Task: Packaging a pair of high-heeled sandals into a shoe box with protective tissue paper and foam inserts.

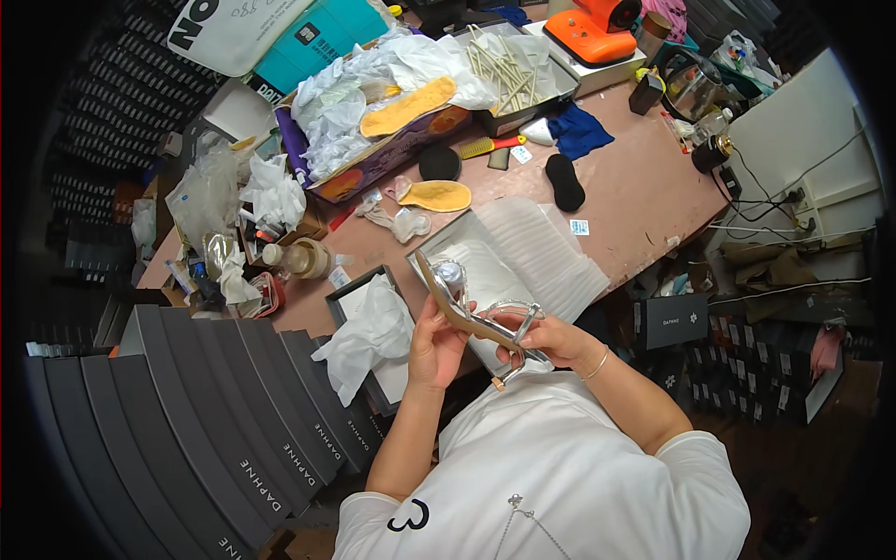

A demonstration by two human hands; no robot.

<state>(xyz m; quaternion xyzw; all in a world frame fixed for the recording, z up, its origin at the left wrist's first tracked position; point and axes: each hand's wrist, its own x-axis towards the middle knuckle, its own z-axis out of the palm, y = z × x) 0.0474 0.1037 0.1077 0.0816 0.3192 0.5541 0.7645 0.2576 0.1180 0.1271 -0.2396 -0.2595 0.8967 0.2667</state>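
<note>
From my end I see the left hand (435,347) bent around the sole of a sandal (476,326), gripping its tan, smooth underside. The right hand (558,343) pinches the same sandal near the heel end, fingers closed over the shiny silver straps; I cannot make out each fingertip. The sandal tilts between both hands, its narrow straps arched in loops. A thin bracelet (595,363) circles the right wrist.

Just beyond the hands, I have an open grey box (441,227) lined with soft white paper, and a ribbed, pale packing sheet (551,250) spreads flat past it. Close to the left of the left hand, crumpled tissue (375,322) spills over a shallow dark tray (334,301) with straight sides.

Farther beyond the hands lie a flat yellow insole (437,196), a round black sponge (439,163), a black pad (565,183) narrowed at its waist, and a creased blue cloth (581,131). Well to the left of the left hand, dark matte cartons (219,401) stand stacked in a long row.
</note>
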